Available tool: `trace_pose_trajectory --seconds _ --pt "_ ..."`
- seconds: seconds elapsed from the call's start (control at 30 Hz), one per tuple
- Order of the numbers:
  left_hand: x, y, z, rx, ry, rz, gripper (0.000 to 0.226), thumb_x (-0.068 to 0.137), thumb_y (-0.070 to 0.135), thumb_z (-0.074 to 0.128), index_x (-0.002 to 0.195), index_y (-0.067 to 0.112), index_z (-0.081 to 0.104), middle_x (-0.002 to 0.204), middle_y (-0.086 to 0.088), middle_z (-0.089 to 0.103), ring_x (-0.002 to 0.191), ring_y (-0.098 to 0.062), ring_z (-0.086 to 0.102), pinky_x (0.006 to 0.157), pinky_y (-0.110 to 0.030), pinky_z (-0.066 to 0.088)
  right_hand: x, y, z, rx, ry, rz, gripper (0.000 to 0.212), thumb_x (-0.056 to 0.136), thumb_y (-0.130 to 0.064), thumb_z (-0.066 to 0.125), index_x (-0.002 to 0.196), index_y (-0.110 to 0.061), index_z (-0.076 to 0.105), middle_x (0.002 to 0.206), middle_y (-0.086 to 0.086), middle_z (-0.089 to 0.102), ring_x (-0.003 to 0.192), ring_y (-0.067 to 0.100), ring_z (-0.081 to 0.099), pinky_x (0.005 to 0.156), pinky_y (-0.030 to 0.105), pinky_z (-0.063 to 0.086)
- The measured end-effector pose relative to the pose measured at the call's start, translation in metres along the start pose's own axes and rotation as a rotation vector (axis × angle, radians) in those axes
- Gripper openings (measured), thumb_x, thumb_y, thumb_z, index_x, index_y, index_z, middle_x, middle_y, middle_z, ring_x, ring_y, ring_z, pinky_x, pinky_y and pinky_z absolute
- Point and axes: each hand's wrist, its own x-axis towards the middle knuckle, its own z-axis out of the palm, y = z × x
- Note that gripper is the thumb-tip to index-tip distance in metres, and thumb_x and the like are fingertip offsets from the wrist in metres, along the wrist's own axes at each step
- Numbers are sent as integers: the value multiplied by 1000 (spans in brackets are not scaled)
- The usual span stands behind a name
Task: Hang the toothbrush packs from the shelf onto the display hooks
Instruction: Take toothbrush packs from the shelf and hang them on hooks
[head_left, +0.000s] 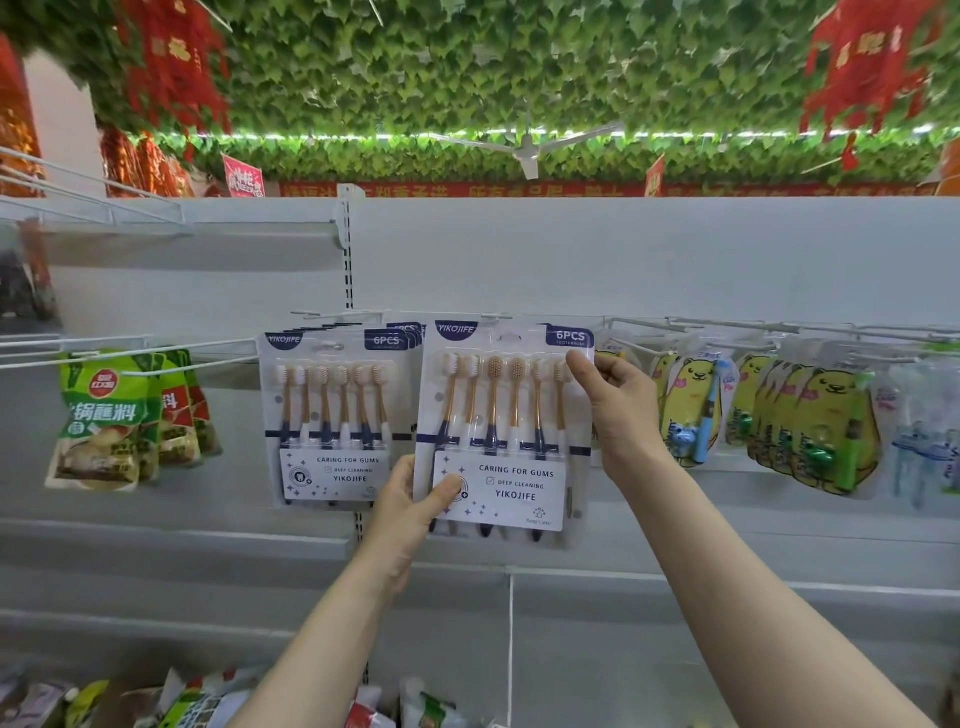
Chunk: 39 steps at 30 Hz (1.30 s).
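I hold one clear six-brush toothbrush pack up in front of the shelf's back panel. My left hand pinches its lower left corner, thumb on the white label. My right hand grips its upper right edge. The pack's hang slot sits just below a white display hook. To the left, several identical packs hang in a row on a neighbouring hook.
Green sauce pouches hang on wire hooks at the left. Yellow bear-shaped kids' toothbrush packs hang at the right. Mixed packets lie on the shelf below. A white shelf ledge runs under the hooks.
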Motion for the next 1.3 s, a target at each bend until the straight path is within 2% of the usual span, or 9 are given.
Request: trace_pose_trajectory --seconds 0.17,0.33,0.6,0.8,0.97,1.07,1.13,1.2,1.3 --pt "1 -5 6 -23 5 -7 31 89 14 71 117 19 58 108 6 75 96 -4 70 77 -20 46 5 -2 1 -43 -4 -2 30 88 -32 75 106 -8 73 91 -2 70 80 4 60 65 5 45" --pt "1 -11 2 -88 11 -35 42 79 23 74 118 16 59 112 1 74 106 -14 69 96 -33 48 4 1 6 -60 -30 -14 28 86 -34 77 103 -12 73 98 5 75 85 9 65 81 24 53" --pt "16 -16 1 -88 -1 -95 35 86 19 73 118 18 59 114 -1 74 110 -20 67 103 -44 45 22 12 9 -111 -43 29 30 86 -38 77 103 -14 72 98 1 75 94 13 68 85 26 54" --pt "30 -23 7 -50 35 -92 27 89 16 71 114 21 60 109 3 75 97 -6 69 78 -25 48 35 20 1 -132 -123 42 33 84 -37 78 105 -13 73 101 6 75 90 10 67 80 22 50" --pt "39 -33 9 -12 66 -111 23 91 18 70 110 26 60 104 9 74 98 -3 66 87 -26 47 51 18 -13 -156 -265 79 39 79 -33 84 111 -16 67 103 9 75 96 25 72 77 43 59" --pt "48 -42 10 14 95 -99 20 90 21 71 108 23 62 104 9 74 100 -5 67 90 -27 48 58 16 -14 -162 -308 52 32 84 -17 80 111 -12 64 92 5 70 79 9 71 58 24 55" --pt "54 -48 10 21 134 -108 45 84 37 76 120 16 61 118 4 70 115 -16 63 97 -33 48 63 20 -12 -199 -291 24 34 84 -18 80 112 -11 63 91 2 68 78 6 68 57 22 54" --pt "58 -55 11 -3 163 -142 78 72 55 80 133 13 55 129 -2 63 121 -22 57 105 -44 46 68 25 -9 -247 -260 0 34 83 -22 81 111 -14 64 90 0 68 84 10 68 62 29 59" --pt "68 -63 12 -52 224 -184 61 84 36 76 132 6 54 124 -11 65 109 -21 60 96 -38 50 78 35 -7 -276 -250 -18 35 84 -25 80 113 -14 63 92 -3 68 89 12 67 67 31 59"
